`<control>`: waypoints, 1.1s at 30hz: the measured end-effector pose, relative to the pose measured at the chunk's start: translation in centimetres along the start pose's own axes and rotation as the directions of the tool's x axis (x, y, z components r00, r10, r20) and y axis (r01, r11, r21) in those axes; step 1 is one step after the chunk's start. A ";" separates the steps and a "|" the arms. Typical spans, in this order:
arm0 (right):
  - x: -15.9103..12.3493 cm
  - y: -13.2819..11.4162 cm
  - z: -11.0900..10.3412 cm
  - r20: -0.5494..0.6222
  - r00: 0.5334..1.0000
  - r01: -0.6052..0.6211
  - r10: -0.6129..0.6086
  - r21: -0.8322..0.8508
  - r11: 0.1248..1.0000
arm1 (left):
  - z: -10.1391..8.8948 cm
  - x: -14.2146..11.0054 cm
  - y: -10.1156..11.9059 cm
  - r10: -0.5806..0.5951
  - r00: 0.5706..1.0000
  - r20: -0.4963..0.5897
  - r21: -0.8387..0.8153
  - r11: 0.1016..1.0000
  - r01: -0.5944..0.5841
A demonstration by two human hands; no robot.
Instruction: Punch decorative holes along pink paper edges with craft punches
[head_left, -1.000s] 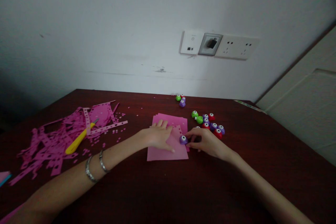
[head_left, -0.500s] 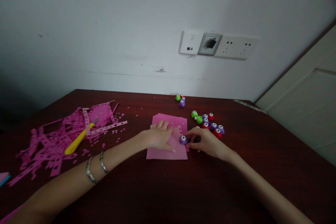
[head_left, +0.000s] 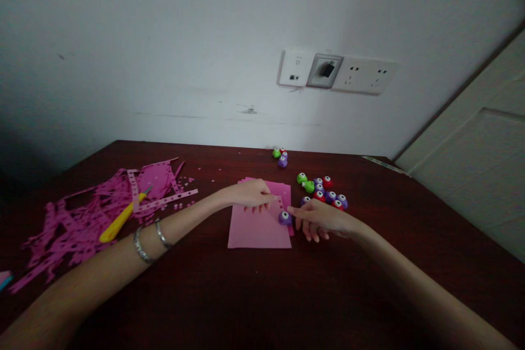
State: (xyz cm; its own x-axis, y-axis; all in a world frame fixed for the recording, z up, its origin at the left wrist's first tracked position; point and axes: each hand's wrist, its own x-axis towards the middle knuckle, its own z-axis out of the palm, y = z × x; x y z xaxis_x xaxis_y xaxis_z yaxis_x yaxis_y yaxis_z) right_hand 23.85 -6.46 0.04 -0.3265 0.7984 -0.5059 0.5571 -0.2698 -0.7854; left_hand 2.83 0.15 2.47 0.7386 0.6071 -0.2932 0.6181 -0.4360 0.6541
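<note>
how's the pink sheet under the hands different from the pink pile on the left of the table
The pink sheet is a whole rectangle lying flat; the pink pile is loose strips and scraps in a tangle. The sheet shows a few small holes by its right edge, where a purple punch sits; the strips are punched along their length. Both hands, left hand and right hand, are at the sheet; only a yellow knife lies on the pile. Both are the same pink paper on the table.
</note>
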 end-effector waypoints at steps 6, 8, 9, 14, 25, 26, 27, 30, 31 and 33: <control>0.8 -0.5 0.1 0.047 0.998 -0.035 0.038 -0.061 0.998 | 0.2 1.0 0.2 -0.066 0.979 0.191 -0.158 0.983 0.097; 1.0 -0.4 0.1 0.061 0.997 -0.045 0.050 -0.083 0.996 | 0.2 1.1 0.4 -0.081 0.974 0.211 -0.170 0.978 0.118; 1.1 -0.4 0.0 0.067 0.996 -0.050 0.056 -0.086 0.995 | 0.3 1.2 0.5 -0.080 0.971 0.225 -0.176 0.977 0.121; 1.4 -0.4 0.0 0.083 0.994 -0.066 0.073 -0.090 0.994 | 0.8 2.1 0.5 -0.042 0.941 0.334 -0.192 0.975 0.112; 2.6 0.0 -0.7 0.167 0.974 -0.160 0.156 0.012 0.987 | 0.9 4.3 -0.4 -0.067 0.825 0.561 -0.232 0.944 0.235; 2.5 -0.2 -0.7 0.170 0.971 -0.173 0.167 0.018 0.985 | 0.8 4.5 -0.4 -0.062 0.817 0.573 -0.232 0.944 0.235; 2.5 -0.4 -0.6 0.170 0.969 -0.187 0.180 0.021 0.982 | 0.8 4.6 -0.4 -0.054 0.809 0.586 -0.232 0.945 0.231; 2.1 -1.3 -0.3 0.152 0.969 -0.199 0.192 0.028 0.980 | 0.9 5.0 -0.6 -0.007 0.796 0.606 -0.249 0.948 0.197; 2.0 -1.6 -0.2 0.141 0.971 -0.199 0.195 0.017 0.980 | 1.0 5.1 -0.8 0.011 0.797 0.604 -0.252 0.951 0.178; 2.0 -1.9 0.0 0.117 0.971 -0.208 0.209 -0.022 0.978 | 1.2 5.3 -1.1 0.048 0.804 0.592 -0.243 0.962 0.121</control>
State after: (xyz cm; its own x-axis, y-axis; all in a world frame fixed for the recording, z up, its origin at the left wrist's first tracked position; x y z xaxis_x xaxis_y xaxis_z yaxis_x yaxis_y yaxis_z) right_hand 22.12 -4.36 0.49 -0.2901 0.6557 -0.6971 0.6296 -0.4178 -0.6550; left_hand 6.42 3.04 -0.63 0.7833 0.0740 -0.6173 0.6190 -0.1846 0.7634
